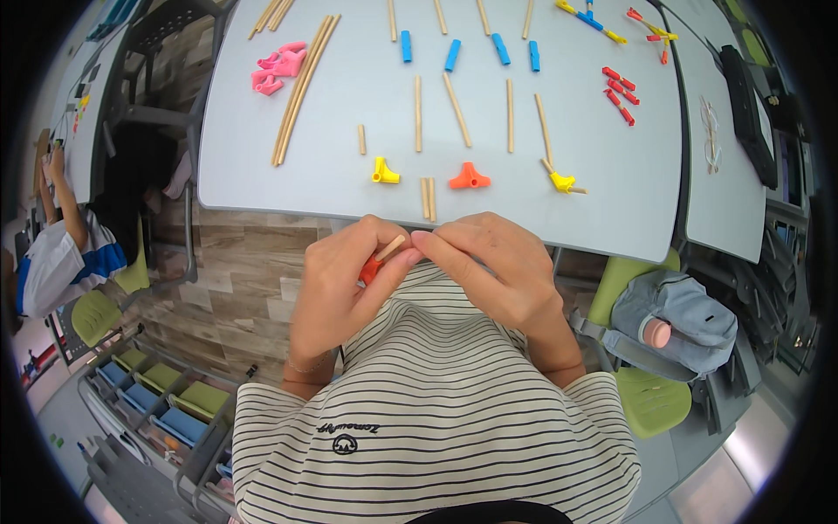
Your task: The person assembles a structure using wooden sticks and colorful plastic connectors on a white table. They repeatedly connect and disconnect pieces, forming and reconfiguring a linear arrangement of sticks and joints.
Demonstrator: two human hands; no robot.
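My left hand is closed around a red plastic connector, and a short wooden stick juts up out of it. Its fingertips meet those of my right hand, whose fingers are pinched together; anything between them is hidden. Both hands are just off the table's near edge. Before them on the white table lie two short sticks side by side, a yellow three-way connector and an orange-red one. Another yellow connector, to the right, has sticks fitted in it.
Longer sticks and blue tube connectors lie in rows farther back. Pink connectors are at the left, red ones at the right. A grey backpack rests on a green chair. Another person sits far left.
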